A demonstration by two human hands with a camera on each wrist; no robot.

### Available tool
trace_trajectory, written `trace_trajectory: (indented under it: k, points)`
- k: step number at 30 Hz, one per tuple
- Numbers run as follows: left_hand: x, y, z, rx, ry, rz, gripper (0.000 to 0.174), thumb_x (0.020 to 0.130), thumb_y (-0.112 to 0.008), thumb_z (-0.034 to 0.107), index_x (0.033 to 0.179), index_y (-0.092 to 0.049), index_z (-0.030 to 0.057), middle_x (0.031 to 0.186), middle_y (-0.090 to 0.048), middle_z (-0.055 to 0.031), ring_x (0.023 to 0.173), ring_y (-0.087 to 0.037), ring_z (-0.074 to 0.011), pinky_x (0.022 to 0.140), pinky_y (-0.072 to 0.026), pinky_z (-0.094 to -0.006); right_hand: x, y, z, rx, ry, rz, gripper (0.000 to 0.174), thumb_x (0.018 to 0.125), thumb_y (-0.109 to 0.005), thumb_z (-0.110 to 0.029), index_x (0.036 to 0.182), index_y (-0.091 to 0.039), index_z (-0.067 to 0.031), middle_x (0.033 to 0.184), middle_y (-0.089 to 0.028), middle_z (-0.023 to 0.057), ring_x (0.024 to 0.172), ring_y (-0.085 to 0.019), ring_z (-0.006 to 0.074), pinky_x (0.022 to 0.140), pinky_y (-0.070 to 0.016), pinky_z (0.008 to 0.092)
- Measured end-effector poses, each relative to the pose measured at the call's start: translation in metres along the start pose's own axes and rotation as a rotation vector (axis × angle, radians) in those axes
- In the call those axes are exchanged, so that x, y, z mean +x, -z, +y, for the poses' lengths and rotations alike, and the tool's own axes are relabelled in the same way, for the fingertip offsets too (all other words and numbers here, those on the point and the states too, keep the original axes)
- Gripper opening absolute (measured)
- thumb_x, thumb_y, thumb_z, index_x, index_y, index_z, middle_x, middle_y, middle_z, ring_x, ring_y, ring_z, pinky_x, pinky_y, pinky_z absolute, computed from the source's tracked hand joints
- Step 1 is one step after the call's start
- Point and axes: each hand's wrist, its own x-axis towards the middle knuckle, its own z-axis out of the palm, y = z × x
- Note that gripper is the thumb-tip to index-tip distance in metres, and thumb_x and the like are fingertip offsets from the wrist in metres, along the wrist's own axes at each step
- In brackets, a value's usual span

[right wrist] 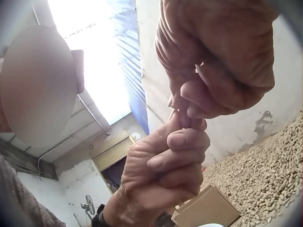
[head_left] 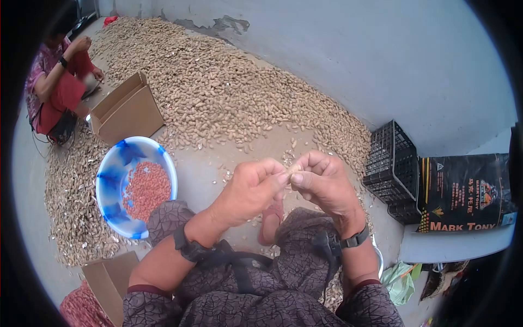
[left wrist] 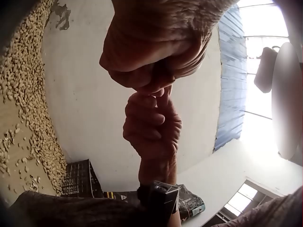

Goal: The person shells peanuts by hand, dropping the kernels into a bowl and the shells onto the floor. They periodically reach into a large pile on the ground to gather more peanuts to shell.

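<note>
Hands (head_left: 324, 185) pinching small peanut (head_left: 292, 169), basin (head_left: 113, 177) nearby

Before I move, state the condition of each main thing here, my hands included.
Blue-and-white plastic basin: upright, partly filled.
Small reddish-pink kernels: shelled, piled in the basin.
Large heap of tan peanuts: mostly unshelled, spread along the wall.
Brown cardboard box beside the basin: open.
Black printed bag: print showing.
Left hand: curled, pinching a small tan piece.
Right hand: pinching the same piece.
</note>
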Motion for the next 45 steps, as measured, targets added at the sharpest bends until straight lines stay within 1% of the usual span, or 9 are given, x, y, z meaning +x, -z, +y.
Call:
trace_trajectory:
  k: [10,13,15,22,28,30,37,43,45]
  points:
    - [-0.001,0.001,-0.001,-0.379,0.134,-0.139,0.023,0.088,-0.049,0.023,0.088,-0.054,0.0008,0.064,-0.052,-0.0004,0.050,-0.048,-0.0038,0.045,-0.0392,-0.0173,-0.002,-0.001,0.003,0.086,0.082,0.007,0.014,0.080,-0.059,-0.012,0.084,-0.058,0.0003,0.067,-0.057,0.0011,0.049,-0.042,0.0023,0.042,-0.0318,0.0151]
    - [-0.003,-0.001,0.003,-0.384,0.135,-0.125,0.022,0.089,-0.047,0.021,0.087,-0.056,0.0005,0.062,-0.053,-0.0006,0.044,-0.038,-0.0019,0.040,-0.0299,-0.0145,-0.002,-0.006,-0.001,0.099,0.108,0.006,0.013,0.080,-0.059,-0.012,0.085,-0.058,0.0004,0.068,-0.057,0.0014,0.050,-0.042,0.0023,0.043,-0.0325,0.0151]
    - [-0.005,-0.002,0.007,-0.149,0.078,-0.008,0.023,0.087,-0.049,0.022,0.081,-0.055,0.0010,0.061,-0.052,-0.0007,0.049,-0.048,-0.0040,0.043,-0.0392,-0.0185,-0.002,-0.007,-0.001,0.086,0.127,-0.001,0.013,0.080,-0.059,-0.011,0.085,-0.058,0.0004,0.069,-0.058,0.0015,0.050,-0.042,0.0022,0.043,-0.0326,0.0150]
    - [-0.005,-0.004,0.007,-0.012,0.046,0.010,0.026,0.086,-0.051,0.025,0.077,-0.056,0.0004,0.060,-0.052,-0.0002,0.049,-0.048,-0.0052,0.043,-0.0394,-0.0186,-0.001,-0.006,0.005,0.107,0.098,0.034,0.010,0.079,-0.059,-0.008,0.085,-0.058,0.0002,0.069,-0.059,0.0031,0.051,-0.045,0.0024,0.042,-0.0334,0.0146]
    - [-0.004,-0.003,-0.001,-0.241,-0.002,-0.042,0.026,0.087,-0.050,0.026,0.078,-0.056,0.0018,0.060,-0.051,0.0005,0.047,-0.045,-0.0033,0.041,-0.0365,-0.0162,-0.002,-0.011,0.002,0.227,0.088,0.013,0.008,0.080,-0.057,-0.007,0.084,-0.057,0.0003,0.066,-0.058,0.0051,0.047,-0.044,0.0026,0.038,-0.0316,0.0140]
    - [-0.006,-0.006,-0.003,-0.339,-0.002,-0.035,0.022,0.089,-0.047,0.020,0.082,-0.055,0.0016,0.059,-0.051,0.0003,0.044,-0.038,-0.0020,0.039,-0.0280,-0.0141,-0.002,-0.010,0.003,0.273,0.080,-0.001,0.009,0.080,-0.056,-0.007,0.084,-0.057,0.0004,0.067,-0.059,0.0056,0.046,-0.044,0.0027,0.037,-0.0309,0.0139]
    - [-0.007,-0.011,-0.011,-0.485,-0.052,-0.022,0.022,0.088,-0.047,0.021,0.081,-0.055,0.0015,0.060,-0.050,0.0000,0.044,-0.039,-0.0023,0.039,-0.0309,-0.0153,-0.003,-0.020,0.007,0.312,0.147,0.052,0.011,0.081,-0.057,-0.010,0.086,-0.056,-0.0004,0.066,-0.057,0.0031,0.047,-0.043,0.0021,0.038,-0.0312,0.0139]
    - [-0.008,-0.019,-0.013,-0.518,-0.107,0.132,0.019,0.087,-0.048,0.018,0.081,-0.054,0.0006,0.060,-0.051,-0.0002,0.045,-0.040,-0.0023,0.040,-0.0313,-0.0156,-0.001,-0.031,0.012,0.203,0.267,0.185,0.012,0.080,-0.057,-0.009,0.087,-0.056,0.0001,0.065,-0.054,0.0016,0.047,-0.042,0.0029,0.041,-0.0308,0.0149]
    - [-0.008,-0.021,-0.014,-0.214,-0.254,0.280,0.014,0.085,-0.052,0.013,0.079,-0.054,-0.0003,0.060,-0.054,-0.0006,0.049,-0.044,-0.0017,0.042,-0.0334,-0.0164,0.000,-0.031,0.013,0.155,0.303,0.220,0.014,0.078,-0.058,-0.009,0.088,-0.056,0.0011,0.065,-0.054,0.0032,0.046,-0.040,0.0041,0.040,-0.0292,0.0157]
